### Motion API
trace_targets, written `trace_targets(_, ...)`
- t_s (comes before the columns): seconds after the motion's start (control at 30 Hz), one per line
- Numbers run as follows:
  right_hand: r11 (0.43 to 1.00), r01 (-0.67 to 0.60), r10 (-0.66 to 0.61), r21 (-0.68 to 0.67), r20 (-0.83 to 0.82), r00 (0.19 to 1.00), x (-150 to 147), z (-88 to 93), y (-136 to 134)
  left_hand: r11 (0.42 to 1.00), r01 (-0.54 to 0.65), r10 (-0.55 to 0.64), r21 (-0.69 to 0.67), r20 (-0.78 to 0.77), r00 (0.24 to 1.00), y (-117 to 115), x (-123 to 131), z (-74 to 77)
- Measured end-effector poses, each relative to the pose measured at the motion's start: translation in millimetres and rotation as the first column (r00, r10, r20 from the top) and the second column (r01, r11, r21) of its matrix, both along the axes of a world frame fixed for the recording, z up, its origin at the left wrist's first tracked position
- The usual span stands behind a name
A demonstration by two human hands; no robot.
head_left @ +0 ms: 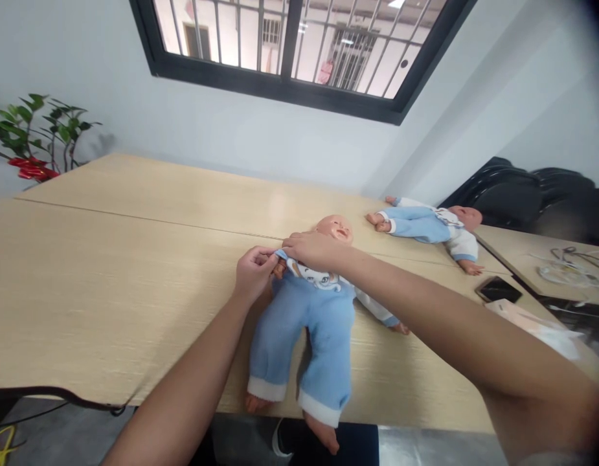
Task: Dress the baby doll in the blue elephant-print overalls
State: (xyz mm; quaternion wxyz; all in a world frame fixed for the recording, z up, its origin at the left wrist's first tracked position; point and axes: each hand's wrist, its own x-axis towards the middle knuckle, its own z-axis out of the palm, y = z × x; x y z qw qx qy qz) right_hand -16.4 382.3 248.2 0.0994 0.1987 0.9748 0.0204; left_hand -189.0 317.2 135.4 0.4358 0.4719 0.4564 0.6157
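Note:
A baby doll (311, 317) in a blue and white suit lies on its back on the wooden table (109, 272), its feet hanging over the near edge. My left hand (253, 272) pinches the blue sleeve cuff at the doll's arm, fingers closed on the cloth. Reaching across from the right, my right hand (311, 249) rests on the doll's chest near the neck and grips the clothing there. The doll's head (334, 228) lies just beyond my right hand.
A second doll (428, 226) in the same clothes lies farther back on the right. A black phone (498, 288) and a pale bag (532, 320) lie near the table's right edge. A potted plant (32, 136) stands at far left. Black chairs (522, 194) stand beyond a side table with cables (571, 268).

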Motion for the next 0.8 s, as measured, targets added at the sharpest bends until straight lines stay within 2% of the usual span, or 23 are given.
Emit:
trace_targets(0.07, 0.975, 0.058, -0.079, -0.213, -0.093, 0.992, 2, 2.7, -1, 0.998, -0.04, 0.045, 0.045, -0.123, 0.991, 4, -5, -5.3)
trace_targets(0.13, 0.888, 0.16, -0.25, -0.431, -0.162, 0.955, 3, 5.9, -1, 0.987, -0.068, 0.105, 0.143, -0.268, 0.958, 8, -9, -8.0)
trace_targets(0.2, 0.786, 0.265, -0.433, -0.559, -0.191, 0.881, 3, 8.0, -2, 0.965, -0.068, 0.169, 0.252, -0.402, 0.9, 10, -13, -7.8)
trace_targets(0.27, 0.715, 0.347, -0.555, -0.607, -0.192, 0.809, 0, 8.4, -1, 0.941, -0.051, 0.224, 0.335, -0.503, 0.835, 10, -14, -5.3)
trace_targets(0.37, 0.648, 0.398, -0.616, -0.65, -0.14, 0.775, -6, 6.4, 0, 0.915, -0.029, 0.277, 0.401, -0.577, 0.769, 8, -13, -1.3)
trace_targets(0.5, 0.582, 0.467, -0.683, -0.665, -0.089, 0.725, -9, 3.3, 2, 0.933, -0.029, 0.258, 0.359, -0.611, 0.749, 9, -11, -1.8)
trace_targets(0.57, 0.578, 0.503, -0.711, -0.643, -0.095, 0.697, -8, 2.2, 4, 0.966, -0.037, 0.187, 0.257, -0.591, 0.785, 12, -10, -5.7)
trace_targets(0.6, 0.584, 0.516, -0.717, -0.627, -0.1, 0.69, -8, 1.7, 4, 0.983, -0.007, 0.11, 0.183, -0.562, 0.82, 13, -11, -8.4)
trace_targets(0.67, 0.611, 0.531, -0.711, -0.587, -0.111, 0.695, -8, 1.1, 5, 0.988, 0.15, -0.126, 0.02, -0.448, 0.885, 17, -13, -14.2)
trace_targets(0.73, 0.643, 0.542, -0.695, -0.541, -0.115, 0.71, -9, 0.9, 6, 0.931, 0.351, -0.364, -0.097, -0.278, 0.889, 19, -16, -19.0)
trace_targets(0.8, 0.661, 0.559, -0.689, -0.501, -0.11, 0.716, -11, 1.5, 6, 0.872, 0.471, -0.488, -0.135, -0.149, 0.86, 19, -18, -21.5)
